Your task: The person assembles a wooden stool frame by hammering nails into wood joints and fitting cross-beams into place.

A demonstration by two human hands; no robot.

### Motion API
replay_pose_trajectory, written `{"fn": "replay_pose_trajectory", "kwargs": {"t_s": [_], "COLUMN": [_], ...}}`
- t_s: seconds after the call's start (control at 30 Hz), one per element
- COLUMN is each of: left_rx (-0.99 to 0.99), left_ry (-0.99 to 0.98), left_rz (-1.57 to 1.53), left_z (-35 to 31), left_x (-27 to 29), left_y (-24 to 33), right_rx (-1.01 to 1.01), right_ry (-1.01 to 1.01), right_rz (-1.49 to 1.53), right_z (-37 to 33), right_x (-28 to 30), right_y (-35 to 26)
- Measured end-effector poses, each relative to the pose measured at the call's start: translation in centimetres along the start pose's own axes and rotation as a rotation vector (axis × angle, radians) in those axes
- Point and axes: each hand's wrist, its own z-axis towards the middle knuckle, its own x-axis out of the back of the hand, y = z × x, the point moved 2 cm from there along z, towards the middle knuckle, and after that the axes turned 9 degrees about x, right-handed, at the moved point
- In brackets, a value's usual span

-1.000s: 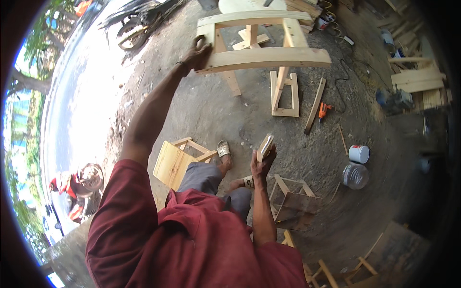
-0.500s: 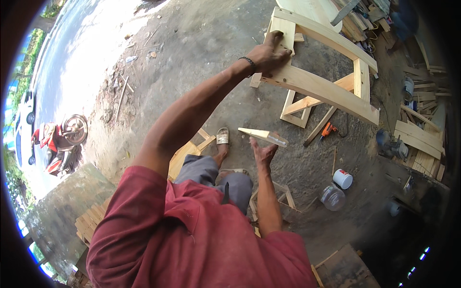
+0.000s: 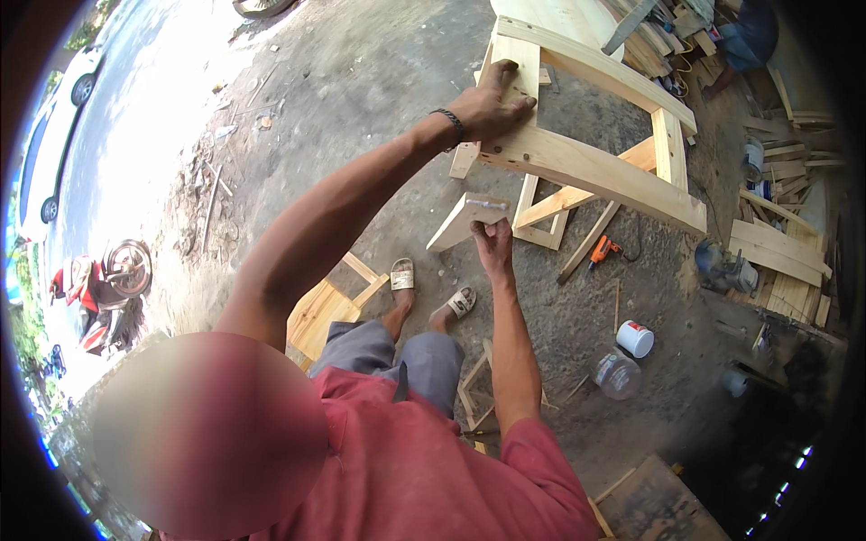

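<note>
A pale wooden frame with two curved side rails stands in front of me. My left hand is closed over its near-left end, on the crosspiece between the rails, fingers on the wood. Below that end, my right hand grips a short flat wooden board by one edge. White paste, like glue, lies along the board's upper end. The board is tilted and held apart from the frame, just left of its lower legs. Parts of my right fingers are hidden behind the board.
An orange power drill lies on the ground beside a loose wood strip. A white tub and a clear plastic jar stand to the right. Wood offcuts pile up at far right. A red motorcycle is at left.
My right hand has raised the board toward the frame and turned it, so its white-pasted end now faces up. My left hand stays on the frame.
</note>
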Motion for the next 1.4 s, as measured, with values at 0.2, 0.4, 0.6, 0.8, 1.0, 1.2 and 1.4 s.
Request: {"fn": "replay_pose_trajectory", "kwargs": {"t_s": [0.2, 0.4, 0.6, 0.8, 1.0, 1.2, 1.4], "left_rx": [0.007, 0.015, -0.059, 0.009, 0.077, 0.029, 0.049], "left_ry": [0.006, 0.008, 0.041, 0.023, 0.015, 0.055, 0.056], "left_rz": [0.021, 0.075, 0.038, 0.107, 0.112, 0.135, 0.111], "left_z": [0.6, 0.8, 2.8, 3.1, 2.5, 1.9, 0.2], "left_x": [-0.2, -0.3, -0.7, -0.9, -0.7, -0.5, -0.3], "left_y": [0.0, 0.6, 0.4, 1.0, 1.0, 0.9, 1.2], "right_rx": [0.083, 0.121, 0.062, 0.132, 0.092, 0.087, 0.087], "right_ry": [0.044, 0.050, 0.081, 0.084, 0.093, 0.056, 0.068], "right_rz": [0.045, 0.134, 0.202, 0.230, 0.147, 0.124, 0.120], "right_z": [3.5, 5.1, 6.6, 6.7, 7.6, 7.0, 6.8], "right_x": [0.1, 0.3, 0.6, 0.5, 0.4, 0.2, -0.1], "right_y": [-0.2, 1.0, 0.7, 2.3, 2.2, 1.5, 2.0]}}
